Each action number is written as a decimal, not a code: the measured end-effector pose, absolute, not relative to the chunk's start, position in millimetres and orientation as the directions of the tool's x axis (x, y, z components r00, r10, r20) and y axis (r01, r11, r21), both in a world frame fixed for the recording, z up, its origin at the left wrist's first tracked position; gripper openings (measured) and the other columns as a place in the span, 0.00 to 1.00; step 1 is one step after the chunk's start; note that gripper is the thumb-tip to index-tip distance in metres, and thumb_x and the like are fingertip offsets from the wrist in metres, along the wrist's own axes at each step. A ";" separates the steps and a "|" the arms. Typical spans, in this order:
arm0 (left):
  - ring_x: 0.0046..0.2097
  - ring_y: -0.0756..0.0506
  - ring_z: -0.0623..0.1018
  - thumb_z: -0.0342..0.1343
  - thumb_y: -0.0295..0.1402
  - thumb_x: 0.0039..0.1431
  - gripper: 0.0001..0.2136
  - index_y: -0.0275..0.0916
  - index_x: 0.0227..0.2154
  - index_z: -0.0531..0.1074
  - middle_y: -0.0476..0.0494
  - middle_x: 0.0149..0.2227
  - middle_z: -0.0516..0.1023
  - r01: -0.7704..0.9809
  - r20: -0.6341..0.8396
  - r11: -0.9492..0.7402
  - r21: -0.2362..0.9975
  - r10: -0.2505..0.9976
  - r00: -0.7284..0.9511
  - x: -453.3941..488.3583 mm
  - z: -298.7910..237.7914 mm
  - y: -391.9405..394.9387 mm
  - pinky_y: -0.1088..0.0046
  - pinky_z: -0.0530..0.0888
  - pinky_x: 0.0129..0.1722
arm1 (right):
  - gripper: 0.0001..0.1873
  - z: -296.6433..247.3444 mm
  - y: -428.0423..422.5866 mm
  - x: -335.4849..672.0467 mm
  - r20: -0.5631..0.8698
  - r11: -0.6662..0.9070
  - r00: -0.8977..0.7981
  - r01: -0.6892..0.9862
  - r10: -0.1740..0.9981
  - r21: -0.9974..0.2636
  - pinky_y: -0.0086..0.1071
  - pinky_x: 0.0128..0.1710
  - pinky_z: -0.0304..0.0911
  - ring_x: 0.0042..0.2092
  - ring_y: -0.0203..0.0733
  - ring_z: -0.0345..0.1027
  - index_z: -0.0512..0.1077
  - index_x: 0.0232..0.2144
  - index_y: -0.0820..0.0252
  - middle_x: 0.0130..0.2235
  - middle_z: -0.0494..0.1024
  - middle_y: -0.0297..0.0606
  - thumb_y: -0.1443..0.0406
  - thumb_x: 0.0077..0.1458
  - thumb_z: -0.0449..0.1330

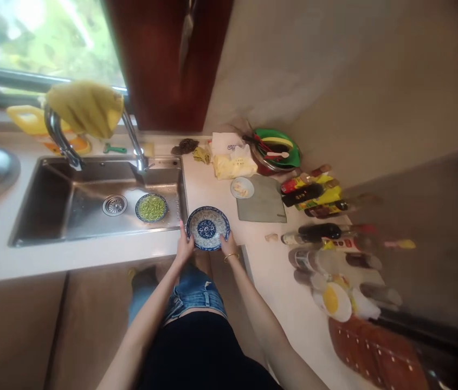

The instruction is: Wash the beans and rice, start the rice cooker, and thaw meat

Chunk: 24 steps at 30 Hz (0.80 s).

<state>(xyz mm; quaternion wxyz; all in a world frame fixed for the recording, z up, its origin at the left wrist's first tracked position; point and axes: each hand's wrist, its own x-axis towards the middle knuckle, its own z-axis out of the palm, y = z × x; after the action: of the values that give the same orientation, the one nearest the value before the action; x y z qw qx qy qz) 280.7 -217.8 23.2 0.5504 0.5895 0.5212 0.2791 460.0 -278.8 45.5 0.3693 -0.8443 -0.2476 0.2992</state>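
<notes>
A blue-and-white patterned plate is held between my two hands, over the counter's corner just right of the sink. My left hand grips its left rim, the thumb lying along the edge. On the opposite side my right hand closes on the lower right rim, with a bracelet at the wrist. Nothing lies on the plate's visible face. Inside the sink, a second patterned plate holds chopped green pieces, to the right of the drain.
A small white dish with pale pieces sits on a grey cutting board. Bottles line the wall at right. A yellow cloth hangs over the faucet. Beyond the board stands a green basin.
</notes>
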 end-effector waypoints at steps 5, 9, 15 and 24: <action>0.45 0.41 0.80 0.46 0.31 0.61 0.40 0.32 0.70 0.31 0.32 0.50 0.78 0.324 -0.294 0.214 0.921 0.930 0.222 314.2 31.4 -229.4 0.58 0.71 0.51 | 0.26 51.7 -266.3 489.6 -0.360 -0.691 0.669 0.326 0.651 -0.645 0.44 0.58 0.62 0.56 0.51 0.70 0.66 0.51 0.62 0.52 0.76 0.49 0.59 0.49 0.53; 0.54 0.39 0.77 0.49 0.33 0.61 0.38 0.32 0.70 0.39 0.28 0.57 0.74 0.314 -0.325 0.269 0.910 0.935 0.143 324.5 43.6 -237.2 0.59 0.69 0.55 | 0.25 76.4 -273.6 499.5 -0.356 -0.686 0.622 0.436 0.697 -0.582 0.45 0.55 0.64 0.55 0.55 0.70 0.63 0.48 0.64 0.50 0.75 0.57 0.55 0.51 0.50; 0.40 0.43 0.79 0.53 0.35 0.61 0.30 0.39 0.65 0.56 0.41 0.42 0.81 0.232 -0.325 0.348 0.909 0.937 -0.130 272.4 70.4 -263.1 0.65 0.73 0.47 | 0.14 112.7 -286.7 480.2 0.112 -0.249 0.376 0.781 0.920 -0.573 0.41 0.39 0.65 0.31 0.49 0.65 0.55 0.25 0.50 0.25 0.66 0.38 0.50 0.51 0.51; 0.39 0.46 0.78 0.50 0.24 0.58 0.29 0.39 0.63 0.60 0.46 0.34 0.77 0.116 -0.184 0.457 0.882 0.562 -0.807 71.9 89.9 -501.1 0.65 0.73 0.47 | 0.12 78.7 -362.7 188.7 -0.091 0.637 -0.887 0.394 0.454 -0.663 0.40 0.41 0.69 0.38 0.49 0.74 0.72 0.28 0.53 0.32 0.77 0.42 0.58 0.50 0.50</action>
<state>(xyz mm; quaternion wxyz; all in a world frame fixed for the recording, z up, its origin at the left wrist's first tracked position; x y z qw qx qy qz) 71.9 -501.1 89.9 0.2325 0.2064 0.8211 0.4786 188.7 -362.7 78.7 0.0419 -0.2345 -0.9036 0.3560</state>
